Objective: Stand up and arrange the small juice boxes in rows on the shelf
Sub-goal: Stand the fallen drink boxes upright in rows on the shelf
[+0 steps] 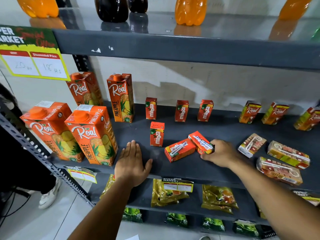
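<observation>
Three small red Maaza boxes (181, 111) stand in a row at the back of the dark shelf (216, 129), and one more stands in front (157, 134). Two red boxes lie flat: one (180, 149) is free, the other (200, 142) is gripped at its near end by my right hand (220, 153). My left hand (132, 161) rests flat and empty on the shelf's front, left of the boxes. Three small Real boxes (249, 111) stand at the back right; three more (252, 144) lie flat at front right.
Several tall Real pineapple cartons (91, 134) stand at the shelf's left end. Soda bottles (190, 9) stand on the shelf above. Snack packets (219, 198) fill the lower shelves. A price sign (32, 63) hangs top left. A person's shoe (50, 196) shows at lower left.
</observation>
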